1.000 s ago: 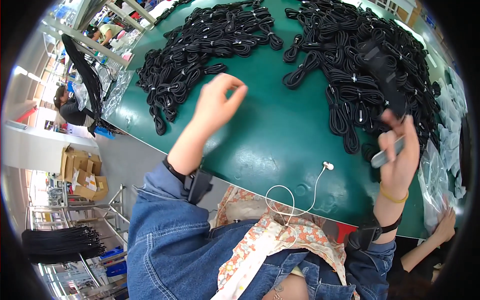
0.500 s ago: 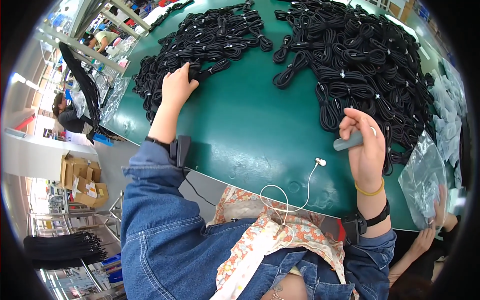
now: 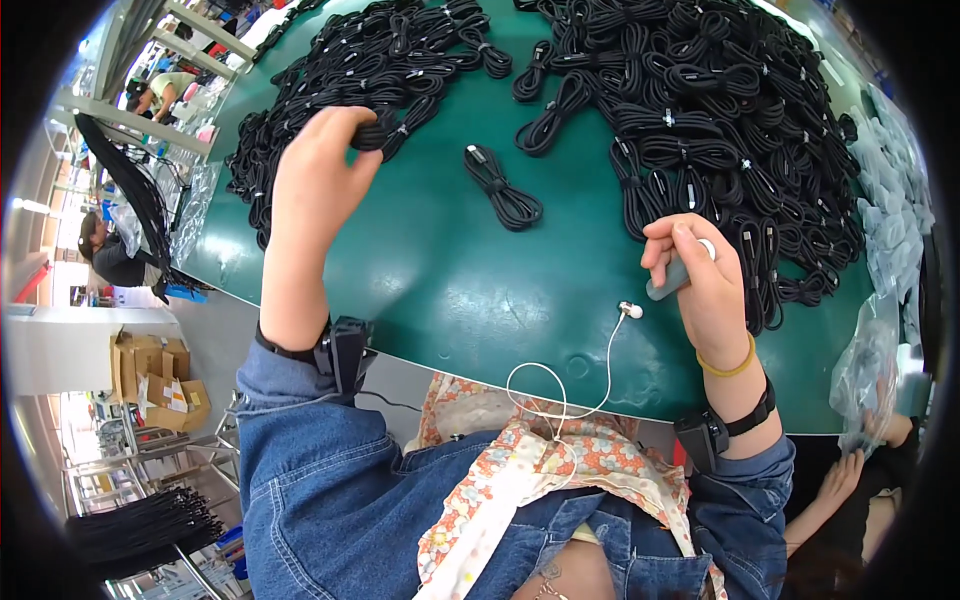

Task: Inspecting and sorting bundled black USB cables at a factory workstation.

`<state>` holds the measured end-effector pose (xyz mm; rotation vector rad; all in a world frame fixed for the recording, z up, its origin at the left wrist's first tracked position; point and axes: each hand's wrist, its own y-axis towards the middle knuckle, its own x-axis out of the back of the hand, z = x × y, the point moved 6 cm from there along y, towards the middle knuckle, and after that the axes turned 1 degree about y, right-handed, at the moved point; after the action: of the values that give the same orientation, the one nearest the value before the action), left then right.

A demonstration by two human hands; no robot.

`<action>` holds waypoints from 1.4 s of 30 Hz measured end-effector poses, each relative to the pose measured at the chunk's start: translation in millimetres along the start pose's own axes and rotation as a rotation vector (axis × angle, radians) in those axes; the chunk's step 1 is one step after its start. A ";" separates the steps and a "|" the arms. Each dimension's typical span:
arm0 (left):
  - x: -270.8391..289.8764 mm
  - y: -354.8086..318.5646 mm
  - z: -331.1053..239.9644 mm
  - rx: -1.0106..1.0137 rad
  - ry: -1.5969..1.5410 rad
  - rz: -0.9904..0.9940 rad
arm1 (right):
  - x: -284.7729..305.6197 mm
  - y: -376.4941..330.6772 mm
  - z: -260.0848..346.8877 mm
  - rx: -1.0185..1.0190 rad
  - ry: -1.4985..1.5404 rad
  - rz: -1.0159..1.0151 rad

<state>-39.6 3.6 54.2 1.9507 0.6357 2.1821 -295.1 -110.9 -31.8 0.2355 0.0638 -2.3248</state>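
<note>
My left hand (image 3: 322, 165) is closed at the near edge of the left heap of coiled black cables (image 3: 350, 65). Between its thumb and fingers is the end of a coiled cable (image 3: 374, 132). My right hand (image 3: 708, 268) is raised over the table beside the right heap of coiled cables (image 3: 690, 110). Its fingers curl round a small grey flat-sided tool (image 3: 667, 281) with a rounded tip; I cannot tell its kind. A single tied cable coil (image 3: 503, 190) lies between the two heaps, its pale plug toward the far left.
White earphones (image 3: 630, 310) lie on the green table (image 3: 480, 300), their wire running over the near edge to my apron. Clear plastic bags (image 3: 885, 190) line the right side. Another person's hands (image 3: 850, 475) hold a bag at lower right. Cardboard boxes (image 3: 160, 380) stand left.
A tied cable coil now lies mid-table between the heaps. My left hand has turned and lifted slightly at the left heap. My right hand has shifted a little, still with the grey tool.
</note>
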 end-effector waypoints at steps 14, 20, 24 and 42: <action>-41.1 -5.0 -134.8 -0.093 -1.906 -0.056 | 6.4 -6.9 24.8 0.298 -0.043 -0.042; -51.9 -10.9 -132.6 0.196 -2.190 0.034 | -0.3 -16.8 33.3 0.455 -0.044 0.042; -49.8 -15.6 -130.3 0.151 -2.126 0.002 | -2.8 -19.4 37.2 0.499 -0.065 0.120; -64.3 -18.6 -125.9 0.366 -2.287 0.078 | 2.6 -16.3 20.5 0.158 0.054 0.157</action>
<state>-156.1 -31.0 -20.3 2.7551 0.3054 -0.9572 -311.6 -103.9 -12.6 0.3691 -0.1089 -2.1684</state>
